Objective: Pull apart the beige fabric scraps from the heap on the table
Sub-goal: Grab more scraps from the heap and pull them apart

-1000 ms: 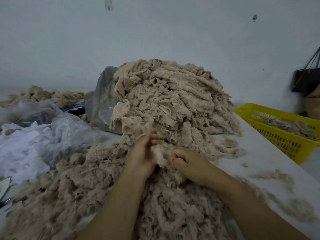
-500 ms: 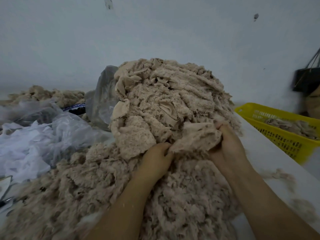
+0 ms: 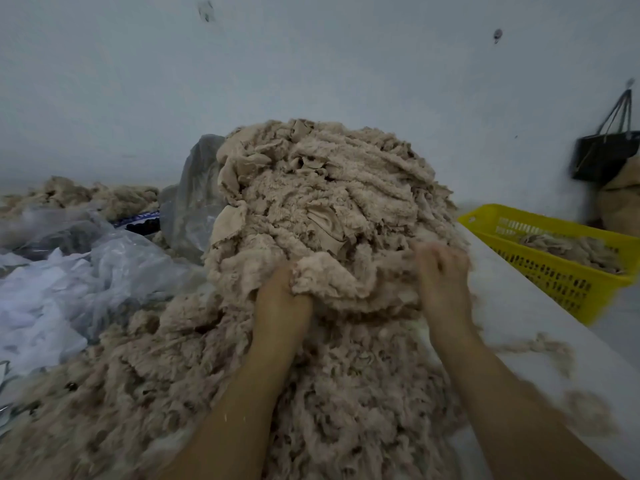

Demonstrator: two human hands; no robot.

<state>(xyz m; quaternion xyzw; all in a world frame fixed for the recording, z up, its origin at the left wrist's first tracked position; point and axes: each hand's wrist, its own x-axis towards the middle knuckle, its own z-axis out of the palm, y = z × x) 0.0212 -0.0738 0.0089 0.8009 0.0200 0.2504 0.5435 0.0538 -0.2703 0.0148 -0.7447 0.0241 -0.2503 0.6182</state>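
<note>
Clenching a clump (image 3: 346,285) of beige scraps at its left edge in the left grip (image 3: 282,299) and at its right end in the blurred right grip (image 3: 441,275), both curled closed on it. Lying against the near face of the heap (image 3: 322,188) on the desk (image 3: 512,306). Held apart, probably to stretch and tear it loose.

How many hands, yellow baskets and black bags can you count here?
Hands: 2, the left hand and the right hand, both gripping beige fabric scraps
Yellow basket: 1
Black bag: 1
Total: 4
</note>
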